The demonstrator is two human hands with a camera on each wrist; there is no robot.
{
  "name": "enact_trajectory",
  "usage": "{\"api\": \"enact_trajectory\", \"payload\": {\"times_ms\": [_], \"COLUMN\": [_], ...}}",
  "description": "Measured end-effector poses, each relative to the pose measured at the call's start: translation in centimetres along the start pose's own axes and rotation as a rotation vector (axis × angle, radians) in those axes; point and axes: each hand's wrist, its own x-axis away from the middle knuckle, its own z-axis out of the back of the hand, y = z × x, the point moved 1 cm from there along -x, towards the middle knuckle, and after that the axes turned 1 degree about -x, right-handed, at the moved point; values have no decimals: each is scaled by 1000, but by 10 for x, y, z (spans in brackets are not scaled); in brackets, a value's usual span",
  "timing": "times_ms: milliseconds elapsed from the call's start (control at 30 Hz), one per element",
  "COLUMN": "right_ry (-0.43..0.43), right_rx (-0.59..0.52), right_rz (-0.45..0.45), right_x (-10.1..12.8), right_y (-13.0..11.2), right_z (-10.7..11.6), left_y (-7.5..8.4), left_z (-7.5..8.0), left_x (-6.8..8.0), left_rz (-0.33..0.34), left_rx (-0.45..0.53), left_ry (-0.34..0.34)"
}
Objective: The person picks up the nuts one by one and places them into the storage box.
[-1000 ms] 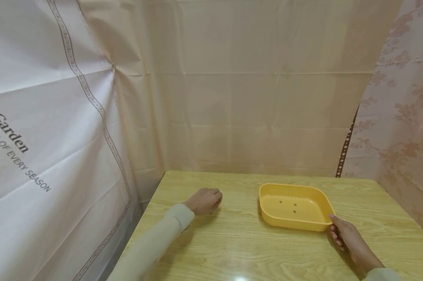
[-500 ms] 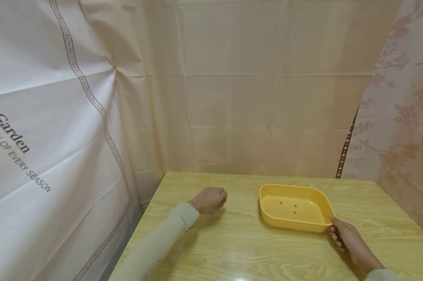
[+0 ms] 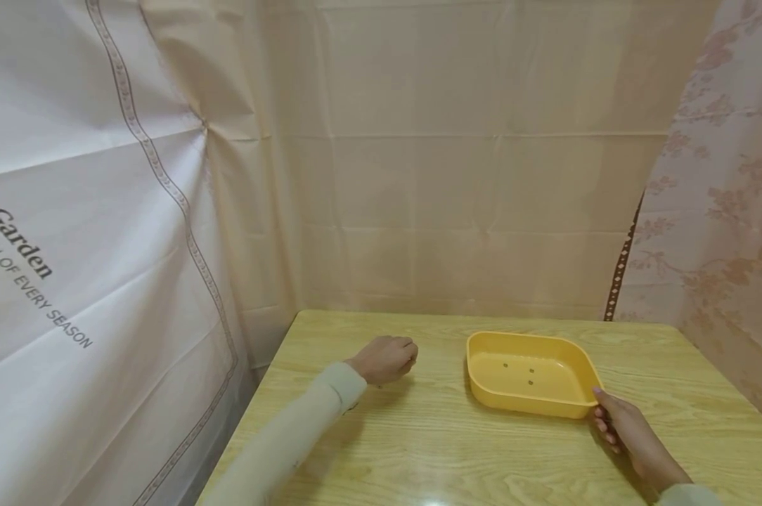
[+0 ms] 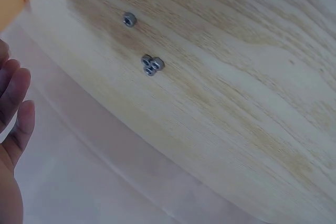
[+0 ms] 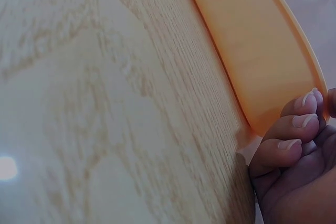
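Observation:
A yellow plastic tray [image 3: 526, 403] sits on the table with three small metal nuts [image 3: 531, 370] inside. My right hand [image 3: 628, 432] pinches its near right corner, thumb at the rim and curled fingers [image 5: 286, 153] against the outer wall. To the left of the tray, my left hand [image 3: 386, 360] hovers over the table with fingers bent inward. Its thumb and index tips are hidden, so I cannot tell whether it pinches anything. In the left wrist view, one hex nut [image 4: 129, 19] lies apart from a tight cluster of three nuts [image 4: 152, 65] on the tabletop.
The wood-grain table [image 3: 431, 450] has its far edge against a beige cloth backdrop [image 3: 469, 176]. A white printed cloth [image 3: 102, 281] hangs at the left, and a floral cloth [image 3: 729, 211] at the right.
My left hand has moved slightly to the right, toward the tray. The right hand and the tray have stayed in place.

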Motion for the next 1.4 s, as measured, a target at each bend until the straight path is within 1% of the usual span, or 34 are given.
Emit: {"api": "enact_trajectory", "payload": {"times_ms": [133, 400, 500, 600, 733, 833, 1067, 1400], "right_ry": [0, -2, 6, 0, 1, 5, 2, 3], "right_rx": [2, -9, -19, -11, -7, -9, -1, -17], "right_rz": [2, 6, -2, 5, 5, -2, -4, 1], "right_x": [1, 1, 0, 0, 0, -1, -1, -3], "right_y": [0, 0, 0, 1, 1, 1, 2, 4], "right_z": [0, 0, 0, 1, 3, 3, 3, 3], "left_y": [2, 9, 11, 13, 14, 15, 14, 17], "left_z": [0, 2, 2, 3, 4, 3, 0, 4], "left_x": [-4, -10, -13, -16, -19, -20, -22, -30], "left_rz": [-12, 3, 4, -5, -19, -27, -55, -44], "left_rx": [-9, -3, -3, 0, -16, -32, -51, -12], "left_ry": [0, -45, -43, -27, -23, -29, -2, -25]}}
